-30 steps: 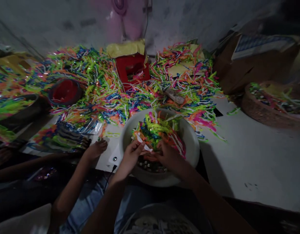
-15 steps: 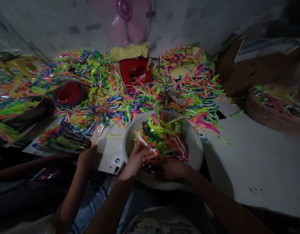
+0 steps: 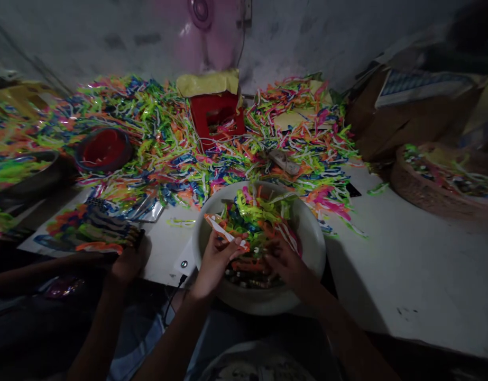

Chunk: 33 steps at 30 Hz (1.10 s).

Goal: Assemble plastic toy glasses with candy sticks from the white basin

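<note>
My left hand is closed, pinching a flat white-and-orange plastic strip between thumb and fingers above the left side of a white basin. Inside the basin lies a tangle of coloured strips, mostly green, with pink, orange and blue ones. Darker small pieces sit near its front wall, too dim to name. Over the basin's right half, my right hand has bent fingers that look apart, close to the strips. No held thing shows in it.
Loose strips heap along the table's back around a red stool-like box. A co-worker's hand holds a bundle of strips at left. A red bowl and a pink basket flank the basin. Behind stands a pink fan.
The right hand has risen from low in the basin and its fingers now show. My left hand still pinches the strip, now turned more to the left. The co-worker's hand has moved lower.
</note>
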Each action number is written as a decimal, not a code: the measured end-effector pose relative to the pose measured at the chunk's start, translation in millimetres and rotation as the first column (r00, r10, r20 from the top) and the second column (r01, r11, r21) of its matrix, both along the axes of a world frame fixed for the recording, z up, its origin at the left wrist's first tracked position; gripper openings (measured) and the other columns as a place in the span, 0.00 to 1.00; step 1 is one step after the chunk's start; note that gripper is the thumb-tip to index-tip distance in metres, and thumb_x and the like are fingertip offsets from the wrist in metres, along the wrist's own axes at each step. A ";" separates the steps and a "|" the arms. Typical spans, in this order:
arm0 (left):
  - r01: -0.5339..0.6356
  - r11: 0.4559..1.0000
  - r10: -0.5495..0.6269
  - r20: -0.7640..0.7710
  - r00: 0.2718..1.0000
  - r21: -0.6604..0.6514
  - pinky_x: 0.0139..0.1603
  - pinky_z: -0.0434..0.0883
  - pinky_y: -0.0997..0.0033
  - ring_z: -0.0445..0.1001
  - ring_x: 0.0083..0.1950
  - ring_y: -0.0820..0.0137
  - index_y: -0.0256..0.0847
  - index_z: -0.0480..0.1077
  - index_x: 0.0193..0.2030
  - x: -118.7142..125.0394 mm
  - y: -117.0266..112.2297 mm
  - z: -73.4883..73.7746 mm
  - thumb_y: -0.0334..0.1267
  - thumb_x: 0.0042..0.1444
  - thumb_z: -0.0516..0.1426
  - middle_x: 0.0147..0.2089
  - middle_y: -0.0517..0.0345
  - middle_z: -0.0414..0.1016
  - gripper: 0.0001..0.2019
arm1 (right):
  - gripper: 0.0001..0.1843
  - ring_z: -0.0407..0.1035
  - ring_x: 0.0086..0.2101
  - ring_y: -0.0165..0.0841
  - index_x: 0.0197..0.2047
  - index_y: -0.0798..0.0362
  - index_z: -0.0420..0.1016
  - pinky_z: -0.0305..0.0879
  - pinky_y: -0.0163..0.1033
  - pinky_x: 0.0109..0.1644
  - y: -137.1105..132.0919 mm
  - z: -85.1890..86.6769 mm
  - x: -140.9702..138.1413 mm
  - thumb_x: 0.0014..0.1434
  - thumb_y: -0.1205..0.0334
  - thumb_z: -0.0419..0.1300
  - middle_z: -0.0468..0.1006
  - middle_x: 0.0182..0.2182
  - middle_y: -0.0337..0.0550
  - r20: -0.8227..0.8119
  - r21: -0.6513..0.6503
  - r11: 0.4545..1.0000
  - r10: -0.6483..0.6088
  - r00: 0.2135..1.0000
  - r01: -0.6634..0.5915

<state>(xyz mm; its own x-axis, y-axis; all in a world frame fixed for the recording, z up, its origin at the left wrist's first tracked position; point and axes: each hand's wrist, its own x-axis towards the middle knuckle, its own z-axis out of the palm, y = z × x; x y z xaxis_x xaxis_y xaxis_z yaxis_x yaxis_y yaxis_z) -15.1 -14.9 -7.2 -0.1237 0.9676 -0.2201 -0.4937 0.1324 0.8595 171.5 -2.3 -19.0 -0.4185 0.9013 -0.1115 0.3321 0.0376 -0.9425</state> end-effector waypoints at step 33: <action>0.198 0.978 -0.204 -0.108 0.973 -0.062 0.44 0.70 0.70 0.76 0.40 0.68 0.37 0.66 0.55 5.7 -5.2 4.5 0.43 0.49 0.63 0.40 0.53 0.79 0.27 | 0.15 0.64 0.24 0.28 0.31 0.54 0.69 0.56 0.31 0.27 -12.7 2.3 -27.9 0.63 0.53 0.50 0.69 0.21 0.35 -0.018 0.057 0.998 0.015 1.000 -0.014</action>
<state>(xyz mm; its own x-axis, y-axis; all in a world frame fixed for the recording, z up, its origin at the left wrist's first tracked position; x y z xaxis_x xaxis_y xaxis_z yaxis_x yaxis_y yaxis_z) -9.4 -20.1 -2.7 0.0453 0.9633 -0.2647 -0.3525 0.2633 0.8980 143.6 -14.9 -16.7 -0.4332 0.8998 -0.0522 0.3142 0.0965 -0.9445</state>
